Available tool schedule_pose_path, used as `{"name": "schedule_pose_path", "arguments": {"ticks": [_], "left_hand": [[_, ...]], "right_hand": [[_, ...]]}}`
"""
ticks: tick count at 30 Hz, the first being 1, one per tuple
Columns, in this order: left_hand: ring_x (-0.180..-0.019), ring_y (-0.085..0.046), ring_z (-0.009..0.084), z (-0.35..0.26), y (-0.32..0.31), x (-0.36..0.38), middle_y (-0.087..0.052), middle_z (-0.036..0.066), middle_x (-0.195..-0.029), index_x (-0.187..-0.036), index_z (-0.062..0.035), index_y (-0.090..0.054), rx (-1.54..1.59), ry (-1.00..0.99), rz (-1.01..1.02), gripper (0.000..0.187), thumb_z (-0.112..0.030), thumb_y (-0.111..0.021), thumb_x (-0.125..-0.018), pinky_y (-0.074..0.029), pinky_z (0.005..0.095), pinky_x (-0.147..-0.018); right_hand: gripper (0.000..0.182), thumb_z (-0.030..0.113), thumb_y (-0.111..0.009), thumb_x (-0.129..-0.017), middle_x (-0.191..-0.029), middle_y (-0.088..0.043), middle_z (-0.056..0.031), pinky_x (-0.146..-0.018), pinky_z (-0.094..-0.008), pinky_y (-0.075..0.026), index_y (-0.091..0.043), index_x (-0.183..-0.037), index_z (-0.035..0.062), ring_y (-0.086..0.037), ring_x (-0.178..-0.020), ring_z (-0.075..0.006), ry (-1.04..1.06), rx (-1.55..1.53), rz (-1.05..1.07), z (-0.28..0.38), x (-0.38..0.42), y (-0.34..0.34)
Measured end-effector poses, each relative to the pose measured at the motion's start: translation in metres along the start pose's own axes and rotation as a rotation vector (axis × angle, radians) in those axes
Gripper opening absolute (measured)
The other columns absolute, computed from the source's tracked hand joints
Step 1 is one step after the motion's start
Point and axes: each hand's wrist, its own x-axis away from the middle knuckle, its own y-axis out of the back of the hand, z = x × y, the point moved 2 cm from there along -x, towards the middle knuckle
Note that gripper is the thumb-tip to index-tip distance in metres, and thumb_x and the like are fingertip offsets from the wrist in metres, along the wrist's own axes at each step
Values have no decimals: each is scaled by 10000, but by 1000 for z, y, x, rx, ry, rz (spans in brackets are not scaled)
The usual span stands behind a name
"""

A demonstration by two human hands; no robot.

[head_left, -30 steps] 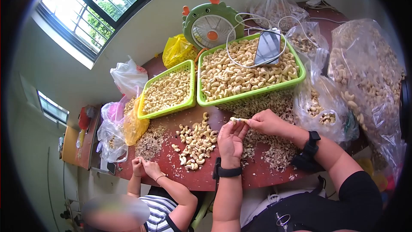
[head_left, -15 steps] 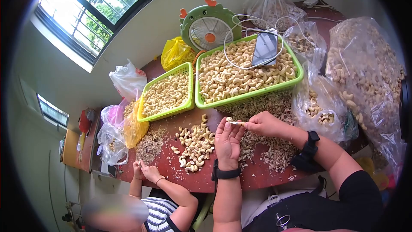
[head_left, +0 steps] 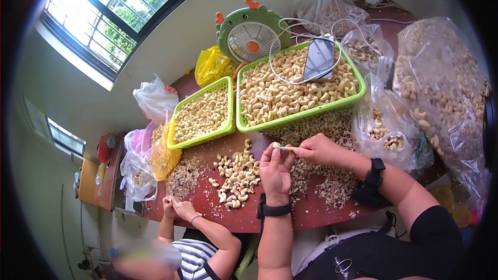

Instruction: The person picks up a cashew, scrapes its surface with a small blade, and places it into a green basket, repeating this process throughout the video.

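Observation:
My left hand (head_left: 275, 173) is palm up over the table, its fingertips pinching a pale cashew (head_left: 276, 145). From the right, my right hand (head_left: 316, 148) grips a small knife (head_left: 291, 149) by its wooden handle, and the blade tip meets the cashew. Left of my left hand, a loose pile of cashews (head_left: 238, 176) lies on the red table (head_left: 259, 221). Flaky skin scraps (head_left: 332, 184) are heaped under and beside my right forearm.
A large green basket (head_left: 301, 112) of cashews, with a phone (head_left: 319, 58) and cable on top, stands behind my hands. Beside it are a smaller basket (head_left: 206, 139) and a green fan (head_left: 251, 36). Plastic bags (head_left: 441, 83) line the right. Another person's hands (head_left: 179, 208) work at the left.
My hands stay in nearly the same place, with the cashew and knife shifted only slightly against each other. The other person's hands have barely moved, and the view has tilted a little.

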Motion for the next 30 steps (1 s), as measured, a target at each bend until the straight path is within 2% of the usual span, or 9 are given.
{"name": "schedule_pose_path", "arguments": {"ticks": [5,8,10,16,19,25,30], "left_hand": [[-887,-574,247,2,-5,2,-577,121,-903,-959,-16,-501,-12,-31,13,130,-26,-463,-835,-510,371,-756],[-888,-573,240,2,-5,3,-571,108,-903,-969,-27,-485,4,-39,-2,135,-29,-464,-835,-513,369,-748],[-885,-573,236,2,-5,3,-568,102,-902,-975,-35,-476,22,-43,-24,140,-33,-466,-835,-516,368,-742],[-835,-579,214,0,-4,2,-567,96,-892,-995,-50,-461,25,-26,-41,163,-49,-479,-833,-528,352,-704],[-822,-580,204,0,-4,3,-569,89,-888,-981,-40,-473,-3,-29,-65,151,-46,-481,-831,-531,342,-695],[-832,-575,184,1,-3,4,-570,88,-886,-945,-26,-501,-12,-38,-33,120,-33,-478,-828,-519,351,-732],[-846,-571,196,3,-4,2,-564,89,-899,-997,-23,-477,33,-7,-6,166,-41,-469,-832,-506,349,-763]], "right_hand": [[371,341,-499,-798,-494,-515,-73,-457,-274,-398,-603,-677,6,-484,-455,-123,15,1,-8,0,0,1],[362,332,-498,-801,-496,-509,-59,-455,-273,-394,-597,-678,6,-472,-457,-111,-46,-141,-9,0,1,0],[359,327,-500,-804,-495,-501,-53,-455,-265,-391,-590,-674,5,-461,-459,-98,-72,-152,69,-2,0,-1],[363,326,-501,-805,-486,-493,-54,-450,-257,-387,-580,-657,5,-450,-455,-92,19,-58,49,-3,-1,-3],[359,326,-503,-804,-488,-496,-56,-453,-261,-388,-585,-664,6,-450,-458,-93,-18,-62,49,3,2,0],[366,331,-501,-807,-496,-509,-55,-461,-250,-400,-591,-676,1,-474,-467,-92,-22,-69,13,-4,-1,0],[369,331,-498,-814,-504,-513,-44,-458,-247,-398,-589,-677,1,-475,-467,-90,-47,-133,13,-4,-1,1]]}}
